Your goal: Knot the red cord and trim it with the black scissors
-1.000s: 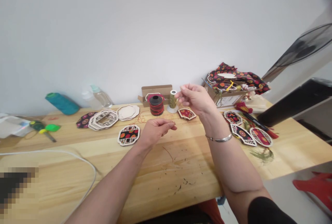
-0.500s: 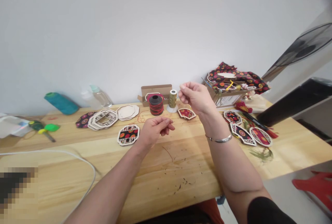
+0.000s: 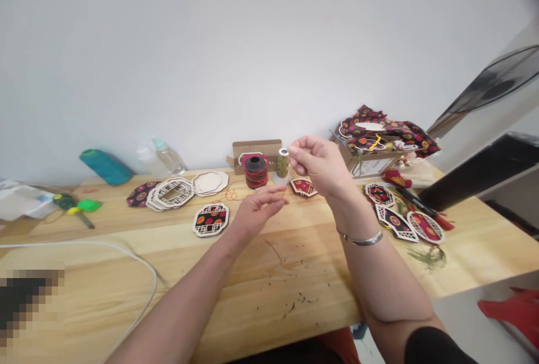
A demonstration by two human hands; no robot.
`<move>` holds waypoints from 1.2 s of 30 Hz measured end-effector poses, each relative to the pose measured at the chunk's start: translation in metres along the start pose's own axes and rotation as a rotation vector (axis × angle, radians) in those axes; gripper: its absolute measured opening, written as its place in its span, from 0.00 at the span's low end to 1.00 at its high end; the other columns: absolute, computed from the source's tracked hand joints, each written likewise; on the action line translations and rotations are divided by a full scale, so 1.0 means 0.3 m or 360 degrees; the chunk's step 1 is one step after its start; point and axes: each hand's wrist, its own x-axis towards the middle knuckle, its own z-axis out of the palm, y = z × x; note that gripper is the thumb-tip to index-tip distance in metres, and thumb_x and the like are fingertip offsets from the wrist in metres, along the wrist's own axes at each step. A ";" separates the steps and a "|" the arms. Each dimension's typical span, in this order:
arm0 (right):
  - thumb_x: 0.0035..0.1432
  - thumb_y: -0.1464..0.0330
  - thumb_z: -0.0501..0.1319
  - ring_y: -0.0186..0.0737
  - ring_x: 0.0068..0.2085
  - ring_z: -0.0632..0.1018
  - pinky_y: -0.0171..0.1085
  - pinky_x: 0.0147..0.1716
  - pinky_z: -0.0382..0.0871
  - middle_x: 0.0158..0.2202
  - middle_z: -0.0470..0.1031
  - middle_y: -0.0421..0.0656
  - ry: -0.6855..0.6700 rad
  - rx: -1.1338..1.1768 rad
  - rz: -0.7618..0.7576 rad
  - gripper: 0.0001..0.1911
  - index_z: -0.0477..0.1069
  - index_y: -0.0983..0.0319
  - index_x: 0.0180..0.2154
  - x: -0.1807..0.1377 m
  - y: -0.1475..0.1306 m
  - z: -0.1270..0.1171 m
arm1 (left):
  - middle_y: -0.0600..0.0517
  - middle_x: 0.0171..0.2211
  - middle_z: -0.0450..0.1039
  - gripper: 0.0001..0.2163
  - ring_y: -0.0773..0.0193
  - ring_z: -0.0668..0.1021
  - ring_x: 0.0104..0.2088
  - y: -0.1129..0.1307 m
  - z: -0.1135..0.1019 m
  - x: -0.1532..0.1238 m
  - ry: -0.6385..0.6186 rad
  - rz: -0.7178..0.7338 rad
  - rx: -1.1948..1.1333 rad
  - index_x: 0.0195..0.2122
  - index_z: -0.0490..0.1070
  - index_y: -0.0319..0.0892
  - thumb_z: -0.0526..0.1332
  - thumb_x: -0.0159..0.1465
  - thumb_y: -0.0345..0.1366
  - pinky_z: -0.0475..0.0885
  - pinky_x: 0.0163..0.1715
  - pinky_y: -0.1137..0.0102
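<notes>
My right hand (image 3: 320, 163) is raised above the wooden table (image 3: 269, 274), with thumb and forefinger pinched on something too thin to make out. It hovers right beside a small gold thread spool (image 3: 282, 163). A red thread spool (image 3: 255, 171) stands just left of the gold one. My left hand (image 3: 257, 210) is lower, just above the table, with its fingers stretched out to the right and nothing visible in them. An octagonal ornament with black and red fabric (image 3: 210, 219) lies to its left. A fan-shaped ornament (image 3: 304, 186) lies under my right hand.
A stack of wooden cut-out frames (image 3: 172, 192) lies at the back left, with a teal spool (image 3: 105, 166), clear bottles (image 3: 166, 156) and green scissors (image 3: 78, 206) further left. A cardboard box of patterned fabric (image 3: 379, 139) and several ornaments (image 3: 404, 221) are on the right. A white cable (image 3: 126, 251) crosses the left.
My left hand has gone from a pinch to stretched-out fingers and moved slightly right. My right hand stayed pinched and sank a little nearer the gold spool.
</notes>
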 end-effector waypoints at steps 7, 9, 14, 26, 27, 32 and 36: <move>0.52 0.70 0.61 0.24 0.17 0.64 0.27 0.17 0.56 0.17 0.67 0.34 -0.0335 -0.0154 0.0057 0.06 0.66 0.63 0.26 -0.021 0.019 0.039 | 0.47 0.60 0.63 0.18 0.58 0.66 0.59 0.029 0.024 -0.001 0.0482 0.0282 -0.0652 0.53 0.69 0.46 0.59 0.62 0.41 0.61 0.57 0.63; 0.52 0.71 0.60 0.25 0.18 0.65 0.26 0.17 0.57 0.17 0.67 0.34 -0.0363 -0.0187 0.0085 0.05 0.66 0.63 0.25 -0.022 0.033 0.056 | 0.46 0.54 0.69 0.17 0.60 0.73 0.51 0.037 0.035 -0.003 0.0363 0.0208 -0.0856 0.52 0.69 0.44 0.57 0.63 0.41 0.65 0.53 0.63; 0.52 0.71 0.59 0.26 0.17 0.65 0.26 0.16 0.57 0.16 0.66 0.33 -0.0338 -0.0199 0.0184 0.06 0.64 0.63 0.25 -0.018 0.051 0.072 | 0.50 0.35 0.73 0.13 0.74 0.68 0.22 0.038 0.043 -0.009 0.0110 -0.0011 -0.0913 0.42 0.72 0.40 0.58 0.63 0.43 0.69 0.27 0.72; 0.52 0.67 0.60 0.26 0.19 0.67 0.28 0.20 0.60 0.21 0.72 0.37 -0.0331 -0.0220 0.0084 0.07 0.64 0.63 0.25 -0.001 0.077 0.054 | 0.59 0.17 0.57 0.12 0.77 0.56 0.16 0.052 0.031 -0.011 0.0376 -0.0214 -0.0711 0.32 0.76 0.38 0.68 0.51 0.41 0.48 0.14 0.78; 0.52 0.67 0.60 0.27 0.19 0.67 0.28 0.20 0.60 0.21 0.72 0.37 -0.0305 -0.0251 0.0090 0.07 0.65 0.63 0.25 -0.002 0.076 0.046 | 0.59 0.17 0.57 0.12 0.78 0.55 0.15 0.052 0.031 -0.011 0.0392 -0.0229 -0.0703 0.32 0.76 0.38 0.68 0.51 0.41 0.48 0.14 0.77; 0.56 0.66 0.56 0.32 0.22 0.68 0.32 0.25 0.60 0.20 0.70 0.39 0.0081 -0.1130 -0.0007 0.10 0.69 0.63 0.26 -0.054 0.078 -0.084 | 0.60 0.16 0.55 0.12 0.78 0.54 0.14 0.050 0.032 -0.013 0.0445 -0.0227 -0.0648 0.33 0.78 0.38 0.67 0.52 0.41 0.46 0.14 0.77; 0.58 0.71 0.54 0.41 0.33 0.74 0.36 0.33 0.62 0.31 0.76 0.47 0.0241 -0.2086 0.0223 0.09 0.73 0.64 0.31 -0.170 0.111 -0.249 | 0.60 0.15 0.54 0.12 0.76 0.55 0.15 0.056 0.036 -0.016 0.0490 -0.0211 -0.0561 0.34 0.78 0.39 0.66 0.53 0.42 0.47 0.13 0.76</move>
